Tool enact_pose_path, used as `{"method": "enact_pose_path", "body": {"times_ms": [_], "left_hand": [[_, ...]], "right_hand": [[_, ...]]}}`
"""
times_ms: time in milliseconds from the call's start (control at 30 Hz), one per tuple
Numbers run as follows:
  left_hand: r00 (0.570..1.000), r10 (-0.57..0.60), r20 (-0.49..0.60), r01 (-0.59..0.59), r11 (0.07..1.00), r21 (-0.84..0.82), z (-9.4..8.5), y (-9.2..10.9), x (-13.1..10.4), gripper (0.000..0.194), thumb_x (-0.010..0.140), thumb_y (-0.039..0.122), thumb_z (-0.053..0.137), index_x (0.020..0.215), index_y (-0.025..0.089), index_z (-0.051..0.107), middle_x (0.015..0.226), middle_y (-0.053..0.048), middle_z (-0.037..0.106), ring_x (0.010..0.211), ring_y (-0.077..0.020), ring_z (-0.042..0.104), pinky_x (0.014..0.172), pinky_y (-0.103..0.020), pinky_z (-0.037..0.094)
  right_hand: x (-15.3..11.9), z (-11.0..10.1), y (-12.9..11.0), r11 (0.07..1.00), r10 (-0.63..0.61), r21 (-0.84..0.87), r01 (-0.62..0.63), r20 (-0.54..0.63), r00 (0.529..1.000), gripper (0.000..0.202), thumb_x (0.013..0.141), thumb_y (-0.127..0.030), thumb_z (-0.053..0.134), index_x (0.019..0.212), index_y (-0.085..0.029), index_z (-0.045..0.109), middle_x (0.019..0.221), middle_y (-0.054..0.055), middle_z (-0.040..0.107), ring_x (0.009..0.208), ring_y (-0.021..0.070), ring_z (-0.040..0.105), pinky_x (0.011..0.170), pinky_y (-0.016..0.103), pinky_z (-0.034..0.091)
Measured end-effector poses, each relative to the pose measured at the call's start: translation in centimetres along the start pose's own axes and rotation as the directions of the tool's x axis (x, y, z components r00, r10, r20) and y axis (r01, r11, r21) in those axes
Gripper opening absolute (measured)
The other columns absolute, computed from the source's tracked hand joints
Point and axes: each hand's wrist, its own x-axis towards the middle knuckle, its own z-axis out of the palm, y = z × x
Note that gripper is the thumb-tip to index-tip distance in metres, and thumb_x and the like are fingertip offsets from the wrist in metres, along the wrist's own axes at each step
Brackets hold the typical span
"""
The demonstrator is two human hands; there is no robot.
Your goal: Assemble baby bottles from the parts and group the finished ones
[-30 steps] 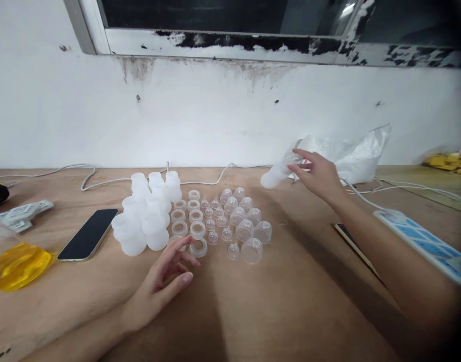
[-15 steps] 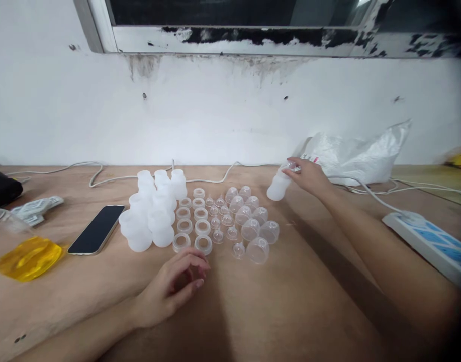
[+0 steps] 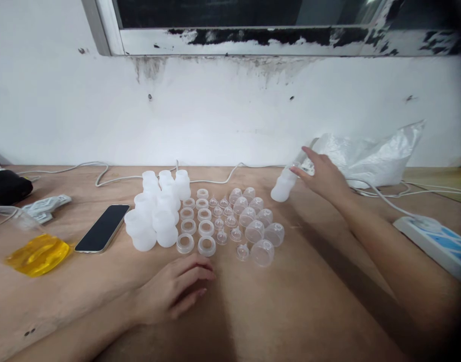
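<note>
A white baby bottle (image 3: 283,186) with a clear cap stands on the table at the back right. Beside its top is my right hand (image 3: 320,171), thumb and fingers spread apart. My left hand (image 3: 181,284) rests on the table in front of the rings, its fingers loosely stretched and holding nothing. White bottle bodies (image 3: 165,226) stand in a cluster left of centre. Right of them lie rows of collar rings (image 3: 185,243), then clear nipples (image 3: 221,237), then clear dome caps (image 3: 262,252).
A phone (image 3: 102,229) lies left of the bottles, near a clear container with yellow liquid (image 3: 39,255). White packets (image 3: 45,206) lie behind. A plastic bag (image 3: 369,156) sits against the wall, a power strip (image 3: 436,241) at right. White cable (image 3: 230,176) runs along the back.
My right hand has let go of the capped bottle, opened and drawn slightly right. The bottle now stands on the table. My left hand has lowered and its fingers have straightened.
</note>
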Motion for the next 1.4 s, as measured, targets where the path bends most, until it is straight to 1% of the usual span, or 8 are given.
{"method": "enact_pose_path", "body": {"times_ms": [100,200,233,300,367,433,767,1400], "left_hand": [[0.989,0.077,0.127,-0.107,0.962,0.251,-1.1,0.1,0.1,0.035,0.087,0.019,0.040,0.121,0.013,0.039,0.122,-0.012,0.048,0.115,-0.0191,0.044,0.096,-0.032,0.038],[0.961,0.074,0.268,-0.164,0.929,0.333,-1.5,0.0,-0.1,0.049,0.089,0.026,0.035,0.133,0.009,0.022,0.138,-0.015,0.029,0.129,-0.0208,0.024,0.104,-0.036,0.027],[0.949,0.072,0.307,-0.177,0.927,0.330,-1.5,-0.1,-0.2,0.054,0.090,0.028,0.034,0.136,0.008,0.015,0.141,-0.015,0.022,0.131,-0.0212,0.017,0.106,-0.037,0.025],[0.931,0.053,0.362,-0.174,0.935,0.309,-1.2,-0.3,-0.5,0.063,0.089,0.034,0.034,0.138,0.006,0.005,0.143,-0.017,0.009,0.133,-0.0226,0.007,0.107,-0.038,0.020],[0.914,0.019,0.406,-0.146,0.948,0.283,-1.0,-0.5,-0.9,0.069,0.088,0.040,0.034,0.138,0.004,0.001,0.143,-0.018,0.004,0.132,-0.0240,0.003,0.107,-0.039,0.017],[0.896,-0.010,0.445,-0.118,0.958,0.260,-0.9,-0.6,-1.1,0.071,0.088,0.044,0.033,0.138,0.004,0.001,0.143,-0.017,0.003,0.132,-0.0240,0.003,0.108,-0.040,0.014],[0.860,-0.110,0.498,0.001,0.977,0.214,-1.1,-0.3,-0.6,0.068,0.087,0.049,0.030,0.138,0.014,0.002,0.144,-0.008,0.001,0.132,-0.0274,-0.003,0.108,-0.048,0.005],[0.883,-0.076,0.463,-0.036,0.973,0.228,-1.1,-0.4,-0.6,0.070,0.086,0.048,0.035,0.139,0.015,0.004,0.144,-0.011,0.002,0.132,-0.0259,0.002,0.108,-0.047,0.008]], "right_hand": [[-2.8,-2.4,-3.1,0.985,-0.159,0.052,0.167,-0.133,0.978,0.052,0.087,-0.038,0.040,0.130,-0.009,0.035,0.124,0.018,0.044,0.115,0.0223,0.041,0.088,0.032,0.036],[-8.0,-3.1,-7.3,0.896,-0.392,0.206,0.393,-0.047,0.919,0.045,0.089,-0.032,0.036,0.128,-0.009,0.036,0.127,0.015,0.045,0.114,0.0200,0.044,0.094,0.035,0.037],[-10.0,-2.9,-8.6,0.843,-0.493,0.248,0.477,0.001,0.870,0.047,0.089,-0.034,0.035,0.130,-0.010,0.033,0.128,0.015,0.044,0.117,0.0203,0.042,0.096,0.036,0.037],[-14.1,-2.0,-10.8,0.706,-0.700,0.309,0.637,0.173,0.693,0.058,0.089,-0.037,0.034,0.136,-0.007,0.021,0.137,0.017,0.031,0.126,0.0234,0.029,0.099,0.040,0.035],[-17.2,-0.9,-12.0,0.619,-0.786,0.391,0.681,0.300,0.541,0.066,0.086,-0.043,0.039,0.137,-0.004,0.020,0.142,0.016,0.019,0.130,0.0248,0.018,0.101,0.038,0.033],[-19.0,0.0,-12.3,0.596,-0.802,0.455,0.662,0.384,0.458,0.065,0.086,-0.041,0.039,0.137,-0.005,0.019,0.143,0.012,0.013,0.131,0.0236,0.013,0.104,0.037,0.029],[-19.0,0.8,-11.6,0.716,-0.697,0.510,0.476,0.544,0.467,0.062,0.088,-0.044,0.032,0.138,-0.011,0.015,0.144,0.007,0.007,0.132,0.0224,0.006,0.108,0.041,0.018],[-19.2,0.9,-11.5,0.697,-0.717,0.517,0.496,0.510,0.476,0.060,0.088,-0.044,0.032,0.138,-0.011,0.019,0.144,0.009,0.008,0.132,0.0233,0.005,0.107,0.042,0.019]]}}
